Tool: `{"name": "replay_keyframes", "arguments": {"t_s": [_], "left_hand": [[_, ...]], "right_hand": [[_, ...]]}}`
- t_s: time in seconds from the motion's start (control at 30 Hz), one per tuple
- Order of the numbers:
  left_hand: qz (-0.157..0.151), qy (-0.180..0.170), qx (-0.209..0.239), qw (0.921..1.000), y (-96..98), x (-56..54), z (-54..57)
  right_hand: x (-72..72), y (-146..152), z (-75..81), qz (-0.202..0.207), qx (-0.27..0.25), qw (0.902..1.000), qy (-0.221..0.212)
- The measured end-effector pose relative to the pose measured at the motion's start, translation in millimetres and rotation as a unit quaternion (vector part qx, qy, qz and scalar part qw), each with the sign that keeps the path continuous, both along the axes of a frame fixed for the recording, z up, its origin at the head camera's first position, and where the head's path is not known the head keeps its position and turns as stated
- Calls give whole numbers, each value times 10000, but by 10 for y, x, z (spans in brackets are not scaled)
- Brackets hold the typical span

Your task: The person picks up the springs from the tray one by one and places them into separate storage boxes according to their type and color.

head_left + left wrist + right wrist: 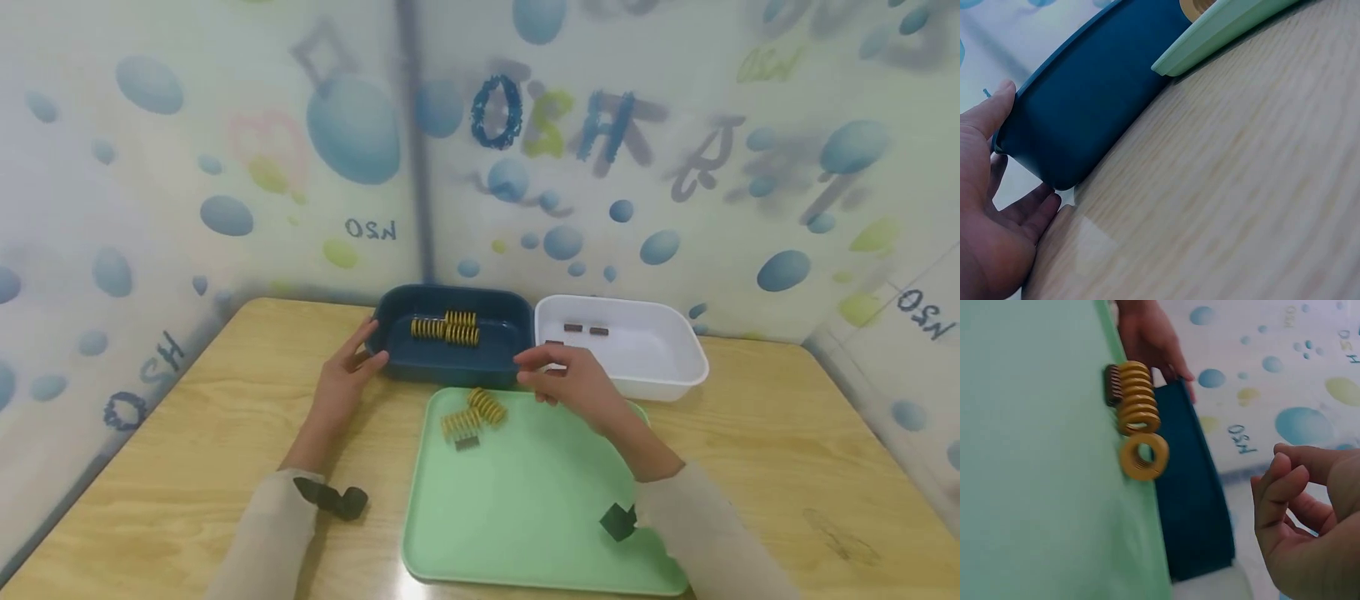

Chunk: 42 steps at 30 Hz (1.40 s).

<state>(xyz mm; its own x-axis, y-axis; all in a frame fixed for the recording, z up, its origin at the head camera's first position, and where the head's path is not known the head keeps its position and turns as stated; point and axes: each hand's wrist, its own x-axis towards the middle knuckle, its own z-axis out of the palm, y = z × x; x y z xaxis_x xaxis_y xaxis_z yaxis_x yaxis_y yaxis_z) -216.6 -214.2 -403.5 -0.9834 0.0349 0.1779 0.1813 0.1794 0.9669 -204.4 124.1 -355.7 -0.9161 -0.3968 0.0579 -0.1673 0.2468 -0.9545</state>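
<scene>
My left hand [345,375] touches the left end of a dark blue bin [450,372], its thumb at the rim and its other fingers spread around the corner. Several yellow coil springs [462,336] lie in that bin. Loosely curled, my right hand [573,383] hovers near the seam between the blue bin and a white bin [652,342]; nothing shows between its fingers in the right wrist view. Small dark chips [598,332] lie in the white bin, partly hidden by that hand. Two yellow springs [1138,397] and a dark pinned chip [1112,385] lie on a green tray [525,517].
The wooden table [187,467] stretches to both sides of the green tray. Behind the bins stands a patterned wall [480,200]. The two bins stand side by side beyond the tray's far edge. Black straps with small devices [341,502] circle both wrists.
</scene>
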Motion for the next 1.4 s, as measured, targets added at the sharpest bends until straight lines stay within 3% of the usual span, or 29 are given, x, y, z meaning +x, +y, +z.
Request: {"name": "replay_keyframes", "arguments": {"t_s": [0.17,0.37,0.6,0.73,0.8,0.9,1.1,1.4], "left_hand": [[26,-45,-54,10000,-15,52,31],[4,58,-39,10000,-23,58,25],[-40,149,110,9998,-1,60,40],[-38,160,94,9998,5,45,32],[-36,188,75,9998,-20,-4,-42],[-32,190,59,9998,-32,-27,-67],[-3,56,-58,10000,-2,40,53],[-42,15,32,10000,-1,17,21]], "right_hand": [[15,-146,-153,169,276,9993,-196],[22,-243,-327,34,644,9979,13],[0,-263,-480,-49,582,9983,7],[-11,-240,-530,-73,603,9981,92],[-3,-240,-542,-92,699,9973,203],[9,-258,-557,-126,878,9952,419],[7,-288,-602,-180,945,9939,545],[10,-279,-608,-179,880,9956,281]]}}
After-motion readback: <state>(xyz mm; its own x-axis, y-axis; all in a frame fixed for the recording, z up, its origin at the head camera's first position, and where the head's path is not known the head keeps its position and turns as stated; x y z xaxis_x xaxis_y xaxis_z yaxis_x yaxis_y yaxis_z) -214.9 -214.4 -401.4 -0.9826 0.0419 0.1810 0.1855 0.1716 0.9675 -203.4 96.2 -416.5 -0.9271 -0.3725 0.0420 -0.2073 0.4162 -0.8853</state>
